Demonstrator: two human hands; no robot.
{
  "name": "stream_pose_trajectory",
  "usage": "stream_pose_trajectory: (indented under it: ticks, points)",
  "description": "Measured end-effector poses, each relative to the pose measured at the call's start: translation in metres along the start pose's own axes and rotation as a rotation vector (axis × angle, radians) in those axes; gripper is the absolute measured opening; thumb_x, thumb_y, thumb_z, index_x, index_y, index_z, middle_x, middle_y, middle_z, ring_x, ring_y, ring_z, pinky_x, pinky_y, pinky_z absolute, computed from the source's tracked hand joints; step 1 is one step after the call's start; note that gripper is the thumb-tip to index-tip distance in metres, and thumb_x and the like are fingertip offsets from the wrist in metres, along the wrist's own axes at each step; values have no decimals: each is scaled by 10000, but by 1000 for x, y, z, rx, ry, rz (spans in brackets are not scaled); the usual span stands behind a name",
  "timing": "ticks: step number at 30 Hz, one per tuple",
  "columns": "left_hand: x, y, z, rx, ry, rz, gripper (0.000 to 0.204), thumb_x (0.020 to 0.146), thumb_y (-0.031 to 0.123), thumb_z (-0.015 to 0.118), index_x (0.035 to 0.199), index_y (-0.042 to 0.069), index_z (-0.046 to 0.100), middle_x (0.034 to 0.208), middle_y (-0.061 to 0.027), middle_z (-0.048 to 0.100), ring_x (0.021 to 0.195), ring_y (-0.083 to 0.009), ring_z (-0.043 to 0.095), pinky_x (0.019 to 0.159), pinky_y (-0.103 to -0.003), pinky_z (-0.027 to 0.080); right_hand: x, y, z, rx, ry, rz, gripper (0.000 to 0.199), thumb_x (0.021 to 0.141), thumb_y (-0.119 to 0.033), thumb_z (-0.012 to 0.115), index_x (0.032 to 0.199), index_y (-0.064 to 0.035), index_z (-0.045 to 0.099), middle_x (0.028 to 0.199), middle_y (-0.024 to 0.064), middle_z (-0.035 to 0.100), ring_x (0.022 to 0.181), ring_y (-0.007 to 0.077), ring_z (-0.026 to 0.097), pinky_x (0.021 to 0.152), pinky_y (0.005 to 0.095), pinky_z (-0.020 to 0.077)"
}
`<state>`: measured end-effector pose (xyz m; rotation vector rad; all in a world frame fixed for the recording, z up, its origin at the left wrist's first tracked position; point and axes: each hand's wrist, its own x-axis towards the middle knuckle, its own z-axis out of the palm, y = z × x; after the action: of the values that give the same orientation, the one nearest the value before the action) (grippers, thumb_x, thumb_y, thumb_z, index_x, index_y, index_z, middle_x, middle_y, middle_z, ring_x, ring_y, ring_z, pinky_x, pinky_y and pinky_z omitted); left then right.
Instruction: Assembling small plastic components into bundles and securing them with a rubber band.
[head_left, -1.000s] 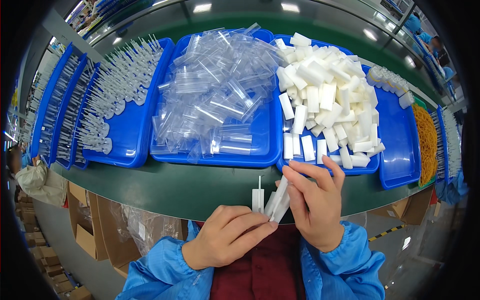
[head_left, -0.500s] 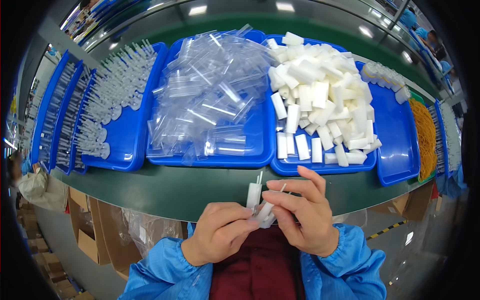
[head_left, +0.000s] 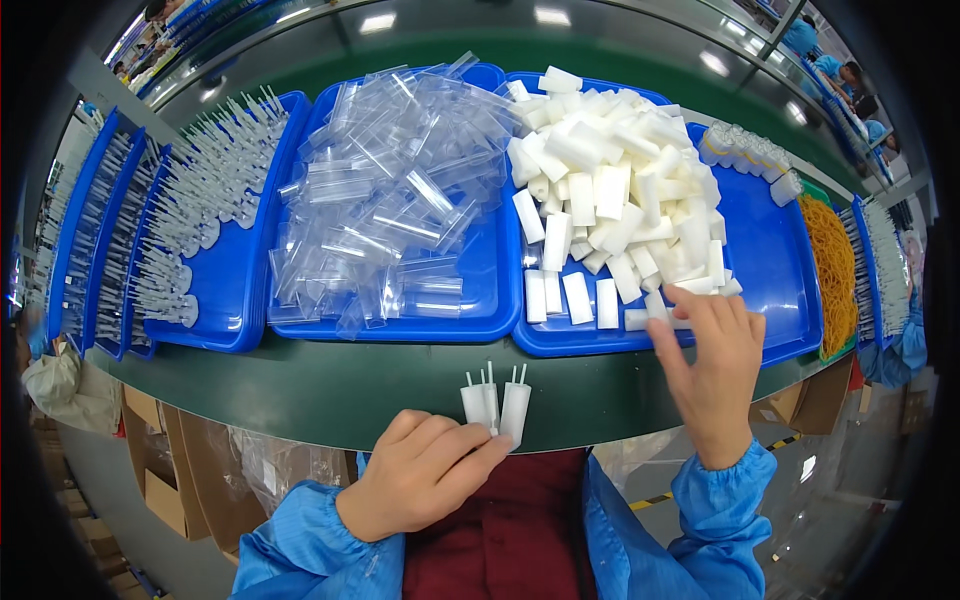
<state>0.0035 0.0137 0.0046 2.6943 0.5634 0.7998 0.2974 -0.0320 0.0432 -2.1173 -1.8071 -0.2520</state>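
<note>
My left hand (head_left: 420, 470) is closed at the table's near edge. It pinches a small bundle of white foam pieces (head_left: 516, 408) with thin pale rods poking out of their upper ends; their lower ends are hidden by my fingers. Over the near right part of a blue tray (head_left: 440, 328) of white blocks, my right hand (head_left: 715, 365) reaches down. Its thumb and index finger close about a white foam block (head_left: 656, 305) at the edge of the heap (head_left: 610, 190). More blocks lie loose along the tray's near side.
Left of the blocks is a tray heaped with clear plastic sleeves (head_left: 400, 200). Farther left, blue trays hold pale stemmed parts (head_left: 215, 180). On the right are a blue tray (head_left: 770, 250) with bundled white pieces and a green tray of orange-yellow bands (head_left: 828, 270). Cardboard boxes (head_left: 165, 480) stand below.
My right hand has left the held pieces and moved right and away to the white blocks. My left hand keeps the bundle, slightly to the left. The view has shifted a little.
</note>
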Motion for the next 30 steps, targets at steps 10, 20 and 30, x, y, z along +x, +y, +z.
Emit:
stream_pose_trajectory:
  ticks: [10, 20, 30]
  points:
    - [1, -1, 12, -142, -17, -62, 378, 765, 31, 690, 1141, 55, 713, 1030, -46, 653, 755, -172, 581, 661, -318, 425, 13, -7, 12, 492, -221, -200, 378, 786, 28, 702, 1154, -55, 683, 1047, 92, 622, 984, 292, 594, 842, 400, 457]
    - [6, -3, 18, -164, 43, -72, 455, 674, -28, 762, 1111, 94, 732, 967, -30, 655, 737, -190, 591, 625, -323, 423, 17, -15, 21, 698, -325, -168, 355, 796, 27, 730, 1136, -69, 691, 993, 94, 595, 937, 292, 559, 850, 402, 461]
    - [8, -6, 23, -235, 46, -62, 460, 684, -26, 747, 1129, 91, 735, 971, -29, 651, 722, -185, 580, 634, -320, 439, 6, -38, 36, 872, 192, 70, 234, 901, 62, 638, 1126, 15, 684, 997, 89, 727, 798, 139, 636, 737, 264, 512]
